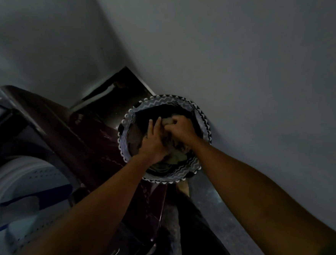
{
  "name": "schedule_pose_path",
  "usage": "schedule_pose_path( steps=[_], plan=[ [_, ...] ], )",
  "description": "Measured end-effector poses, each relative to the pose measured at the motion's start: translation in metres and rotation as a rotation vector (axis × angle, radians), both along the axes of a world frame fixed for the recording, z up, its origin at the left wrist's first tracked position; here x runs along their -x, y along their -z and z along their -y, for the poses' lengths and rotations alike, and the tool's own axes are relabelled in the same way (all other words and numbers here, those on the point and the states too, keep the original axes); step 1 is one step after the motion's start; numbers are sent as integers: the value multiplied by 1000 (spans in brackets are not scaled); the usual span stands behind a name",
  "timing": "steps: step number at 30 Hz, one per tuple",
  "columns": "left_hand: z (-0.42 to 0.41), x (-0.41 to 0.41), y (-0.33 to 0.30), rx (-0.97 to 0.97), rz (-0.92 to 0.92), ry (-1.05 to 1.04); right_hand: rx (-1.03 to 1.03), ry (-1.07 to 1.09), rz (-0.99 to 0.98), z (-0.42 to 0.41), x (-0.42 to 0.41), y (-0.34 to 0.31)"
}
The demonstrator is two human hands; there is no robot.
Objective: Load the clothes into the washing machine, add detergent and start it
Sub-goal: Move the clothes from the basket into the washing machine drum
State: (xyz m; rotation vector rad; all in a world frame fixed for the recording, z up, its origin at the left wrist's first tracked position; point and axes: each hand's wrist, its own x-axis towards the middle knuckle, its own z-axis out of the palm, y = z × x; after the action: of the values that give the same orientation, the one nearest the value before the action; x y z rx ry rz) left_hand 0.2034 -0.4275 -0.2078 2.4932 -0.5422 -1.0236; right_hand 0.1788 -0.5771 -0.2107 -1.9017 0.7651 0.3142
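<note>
A round laundry basket (203, 123) with a black-and-white zigzag rim stands on the floor against the wall, filled with dark and olive clothes (165, 161). Both my hands are down inside it. My left hand (154, 141) lies on the pile with its fingers spread over the cloth. My right hand (180, 127) is closed around a bunched grey-green piece of clothing (167, 121) near the top of the pile. The top-loading washing machine (118, 220), dark maroon, stands to the left with its lid up; its white drum (27, 177) holds some light cloth with a blue stripe.
A plain grey wall (237, 52) runs close behind and to the right of the basket. The raised lid (43, 116) of the machine stands at the left. My dark trouser legs and a strip of speckled floor (214, 203) show below the basket.
</note>
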Motion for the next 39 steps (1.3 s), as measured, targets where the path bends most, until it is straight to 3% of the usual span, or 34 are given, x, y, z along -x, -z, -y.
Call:
schedule_pose_path(
  steps=[3,6,8,10,14,18,20,23,25,29,32,39],
  plan=[
    [10,2,-45,390,-251,-625,-180,89,58,-2,-13,-31],
    [7,0,-77,526,-745,-1225,-362,142,103,-4,-21,-62],
    [-2,-3,-89,633,-976,-1302,-452,158,101,-10,-26,-81],
    [-2,-7,-101,728,-1056,-1201,-463,113,141,-18,-32,-95],
    [14,-14,-122,728,-933,-1059,-399,107,182,-29,-34,-112],
    [15,-16,-128,525,-527,-891,-346,24,176,-15,-19,-110],
    [10,-15,-129,547,-363,-787,-432,65,165,-7,-8,-108],
    [4,-9,-123,630,-349,-700,-660,113,161,-1,6,-109],
    [3,-6,-121,652,-322,-702,-695,132,158,1,11,-110],
    [1,-5,-121,616,-219,-730,-467,184,142,5,14,-106],
    [-2,-9,-124,538,-82,-707,-415,169,130,3,9,-113],
    [-3,-20,-155,431,73,-535,-334,-202,106,-8,-5,-148]
  ],
)
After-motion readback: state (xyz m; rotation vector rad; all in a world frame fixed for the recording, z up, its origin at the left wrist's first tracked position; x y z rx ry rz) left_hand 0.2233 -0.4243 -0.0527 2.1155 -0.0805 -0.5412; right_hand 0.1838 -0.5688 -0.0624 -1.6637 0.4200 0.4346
